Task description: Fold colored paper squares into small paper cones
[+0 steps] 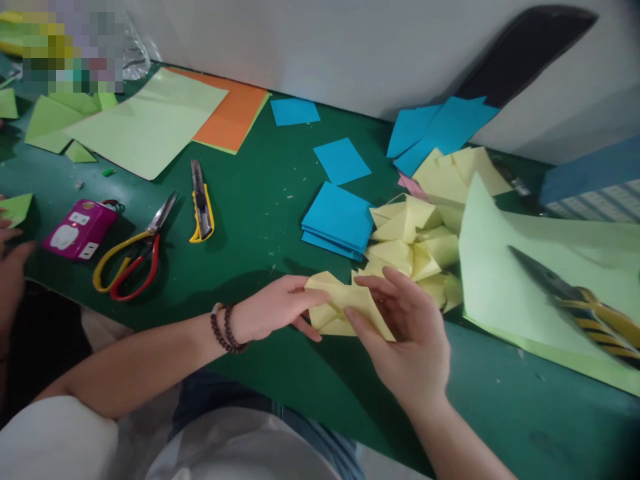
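Observation:
Between my two hands is a pale yellow sheet of folded paper (340, 307), with creases across it, held just above the front of the green table. My left hand (275, 307), with a beaded bracelet at the wrist, pinches its left side between thumb and fingers. On the right side, my right hand (407, 327) grips the paper with the thumb in front and the fingers partly hidden behind. Just beyond my hands lies a heap of folded yellow paper pieces (415, 240). A stack of blue paper squares (337, 220) sits to its left.
On the left lie scissors (135, 253), a yellow box cutter (201, 207) and a magenta box (83, 230). Light green sheets (150, 123) lie behind them. Pliers (575, 300) rest on green paper at right. Another person's hand (13, 260) shows at the left edge.

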The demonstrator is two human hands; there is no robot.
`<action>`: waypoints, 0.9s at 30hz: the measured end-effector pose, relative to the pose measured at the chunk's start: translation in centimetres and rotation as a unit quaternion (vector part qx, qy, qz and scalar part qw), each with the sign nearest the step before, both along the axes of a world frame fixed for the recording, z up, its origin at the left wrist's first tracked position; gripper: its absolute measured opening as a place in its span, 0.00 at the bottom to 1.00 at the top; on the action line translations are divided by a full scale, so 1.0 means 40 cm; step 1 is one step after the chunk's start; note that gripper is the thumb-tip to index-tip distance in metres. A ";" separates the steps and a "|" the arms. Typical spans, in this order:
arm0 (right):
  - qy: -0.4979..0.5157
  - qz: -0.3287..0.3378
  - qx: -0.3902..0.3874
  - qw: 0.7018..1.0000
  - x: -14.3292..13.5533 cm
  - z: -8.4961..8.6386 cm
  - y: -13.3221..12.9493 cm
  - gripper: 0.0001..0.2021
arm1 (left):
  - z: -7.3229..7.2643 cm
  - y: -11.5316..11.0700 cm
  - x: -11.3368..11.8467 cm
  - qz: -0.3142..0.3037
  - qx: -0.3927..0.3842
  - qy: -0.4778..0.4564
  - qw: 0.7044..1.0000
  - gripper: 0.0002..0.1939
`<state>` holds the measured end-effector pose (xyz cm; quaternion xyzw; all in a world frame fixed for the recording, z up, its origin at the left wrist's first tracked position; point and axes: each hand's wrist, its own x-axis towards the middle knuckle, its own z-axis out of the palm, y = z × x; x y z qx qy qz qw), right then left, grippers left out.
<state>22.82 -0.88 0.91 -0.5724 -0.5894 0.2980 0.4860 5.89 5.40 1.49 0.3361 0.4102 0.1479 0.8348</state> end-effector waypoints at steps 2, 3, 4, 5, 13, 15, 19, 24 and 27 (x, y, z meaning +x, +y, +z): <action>0.007 -0.001 -0.001 1.000 0.000 0.000 0.001 0.27 | -0.001 0.002 -0.003 -0.006 0.012 -0.009 1.000 0.10; 0.008 -0.007 -0.004 1.000 0.000 0.000 0.002 0.26 | -0.002 0.003 -0.004 -0.010 0.019 -0.015 1.000 0.10; 0.008 -0.014 -0.008 1.000 0.001 0.000 0.003 0.26 | -0.002 0.003 -0.006 -0.016 0.026 -0.019 0.999 0.12; 0.009 -0.024 -0.013 1.000 0.002 0.000 0.004 0.25 | -0.002 0.003 -0.007 -0.022 0.033 -0.023 0.999 0.14; 0.026 -0.043 -0.070 0.996 0.009 -0.004 0.007 0.24 | 0.002 -0.003 -0.010 -0.039 0.086 -0.019 0.995 0.21; 0.032 -0.012 -0.080 0.996 0.013 -0.010 0.005 0.26 | 0.001 -0.001 -0.010 -0.026 0.114 -0.001 0.993 0.17; 0.045 0.036 -0.117 0.991 0.024 -0.023 0.002 0.28 | 0.002 0.003 -0.013 0.012 0.142 0.015 0.990 0.15; 0.031 0.015 -0.111 0.993 0.031 -0.026 0.004 0.23 | 0.003 0.003 -0.014 0.031 0.089 0.007 0.996 0.20; 0.018 -0.026 -0.106 0.994 0.029 -0.018 0.006 0.21 | 0.003 0.002 -0.014 0.011 0.092 0.000 0.996 0.19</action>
